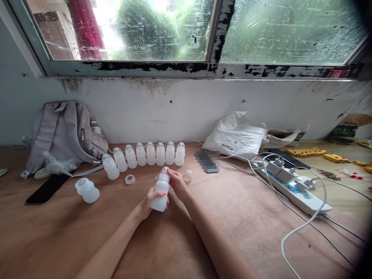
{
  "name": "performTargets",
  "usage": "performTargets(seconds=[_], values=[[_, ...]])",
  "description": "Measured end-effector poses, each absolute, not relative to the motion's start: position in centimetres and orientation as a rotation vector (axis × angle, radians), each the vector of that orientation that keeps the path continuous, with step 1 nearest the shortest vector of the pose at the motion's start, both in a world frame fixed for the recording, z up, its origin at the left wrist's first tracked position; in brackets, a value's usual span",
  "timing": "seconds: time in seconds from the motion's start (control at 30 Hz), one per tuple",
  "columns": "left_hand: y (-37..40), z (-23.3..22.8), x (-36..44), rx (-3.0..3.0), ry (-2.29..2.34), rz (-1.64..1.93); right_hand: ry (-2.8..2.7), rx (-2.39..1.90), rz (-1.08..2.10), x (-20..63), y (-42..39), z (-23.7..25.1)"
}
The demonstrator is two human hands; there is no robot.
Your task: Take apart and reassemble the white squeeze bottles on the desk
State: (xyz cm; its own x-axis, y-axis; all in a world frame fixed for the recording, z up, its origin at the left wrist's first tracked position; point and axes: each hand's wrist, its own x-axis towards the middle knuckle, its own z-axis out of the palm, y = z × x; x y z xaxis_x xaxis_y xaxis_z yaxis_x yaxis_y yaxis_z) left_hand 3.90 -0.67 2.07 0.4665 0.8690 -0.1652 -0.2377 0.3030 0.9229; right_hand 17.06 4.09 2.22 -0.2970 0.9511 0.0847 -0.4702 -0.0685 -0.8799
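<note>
Tilted slightly over the table is a frosted white baby bottle [160, 193]. My left hand [149, 200] is wrapped around its lower body, and the fingers of my right hand [178, 184] close on its capped top. Behind them several similar baby bottles [150, 154] with tops on stand in a row. To the left, an open-necked bottle [89, 192] without a top leans at an angle. A white collar ring [130, 179] lies left of my hands. Close to my right hand lie a clear cap [187, 178] and a small clear piece, possibly a nipple.
A grey backpack [62, 131], a plastic bag [58, 164] and a black phone-like slab [48, 190] are at left. To the right are a phone [207, 162], a silvery packet [236, 135], a power strip [293, 190] with loose white cables, and yellow parts [306, 152].
</note>
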Motion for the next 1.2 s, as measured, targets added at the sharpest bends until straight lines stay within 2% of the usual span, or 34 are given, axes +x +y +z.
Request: performTargets(seconds=[0.23,0.4,0.87,1.2], values=[[-0.7,1.5,3.1,0.587,0.287,0.79,-0.97,-0.569,1.742,16.6,3.6,2.9],[-0.4,0.9,2.8,0.531,0.187,0.74,-0.924,-0.489,1.783,16.3,3.4,3.1],[-0.3,2.7,4.5,1.117,0.803,0.852,-0.848,-0.646,1.708,16.8,4.3,2.5],[-0.8,2.3,5.0,1.409,1.276,1.154,-0.851,-0.751,1.52,16.0,4.2,2.4]])
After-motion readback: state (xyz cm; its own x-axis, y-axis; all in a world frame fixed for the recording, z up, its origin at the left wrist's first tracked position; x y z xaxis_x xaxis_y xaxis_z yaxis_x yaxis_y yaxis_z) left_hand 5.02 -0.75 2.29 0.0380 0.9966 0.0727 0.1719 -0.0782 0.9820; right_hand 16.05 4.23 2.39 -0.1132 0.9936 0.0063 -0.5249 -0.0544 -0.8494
